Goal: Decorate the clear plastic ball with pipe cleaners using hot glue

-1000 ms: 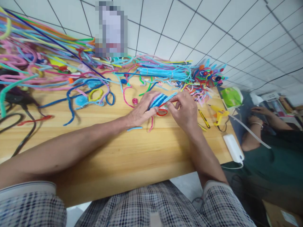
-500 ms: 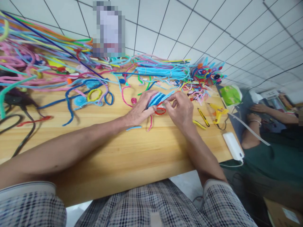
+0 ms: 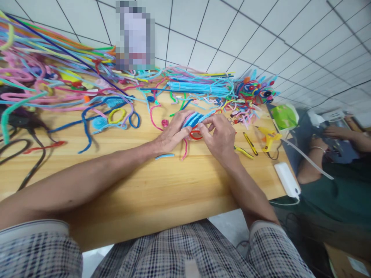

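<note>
Fuzzy, diagonally striped piece [image 3: 193, 120] between hands [image 3: 174, 128]

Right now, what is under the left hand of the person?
The left hand holds a striped blue piece; part of its stripes shows. The rest, and anything else beneath the hand, is covered.

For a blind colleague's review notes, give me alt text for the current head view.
The left hand and right hand hold a striped blue craft piece over a wooden table. Colourful pipe cleaners lie behind them; a yellow glue gun and a co-worker's arm are to the right.
</note>
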`<state>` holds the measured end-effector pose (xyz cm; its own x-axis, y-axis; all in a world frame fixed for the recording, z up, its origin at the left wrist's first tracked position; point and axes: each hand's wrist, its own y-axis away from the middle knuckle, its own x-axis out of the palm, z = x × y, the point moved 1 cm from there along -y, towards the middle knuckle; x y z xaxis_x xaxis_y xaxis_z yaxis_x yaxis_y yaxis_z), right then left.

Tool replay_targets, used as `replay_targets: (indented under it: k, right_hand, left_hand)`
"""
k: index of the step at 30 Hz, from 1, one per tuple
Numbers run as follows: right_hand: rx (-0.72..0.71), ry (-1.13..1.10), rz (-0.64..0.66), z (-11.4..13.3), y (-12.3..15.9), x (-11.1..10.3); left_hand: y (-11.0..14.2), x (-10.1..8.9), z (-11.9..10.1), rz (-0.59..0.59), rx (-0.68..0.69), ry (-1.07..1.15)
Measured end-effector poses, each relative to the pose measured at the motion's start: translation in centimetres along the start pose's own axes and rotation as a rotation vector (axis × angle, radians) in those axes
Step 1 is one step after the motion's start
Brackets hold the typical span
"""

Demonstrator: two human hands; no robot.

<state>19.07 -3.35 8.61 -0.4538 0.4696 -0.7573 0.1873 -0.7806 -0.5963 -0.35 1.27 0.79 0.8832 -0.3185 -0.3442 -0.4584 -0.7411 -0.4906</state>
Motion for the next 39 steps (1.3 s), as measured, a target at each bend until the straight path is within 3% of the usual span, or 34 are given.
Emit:
replay_targets:
  k: [10, 22, 39]
  right_hand:
    - [0.003, -0.033, -0.008, 0.1, 0.7, 0.2]
    - [-0.288, 0.041, -0.08, 0.1, 2.6, 0.3]
    - [-0.286, 0.029, 0.003, -0.1, 2.9, 0.5]
  left_hand:
    - [-0.1, -0.1, 0.0, 0.0, -0.005, -0.01]
    - [0.1, 0.0, 0.2, -0.024, 0.009, -0.02]
    - [-0.1, -0.4, 0.2, -0.002, 0.023, -0.039]
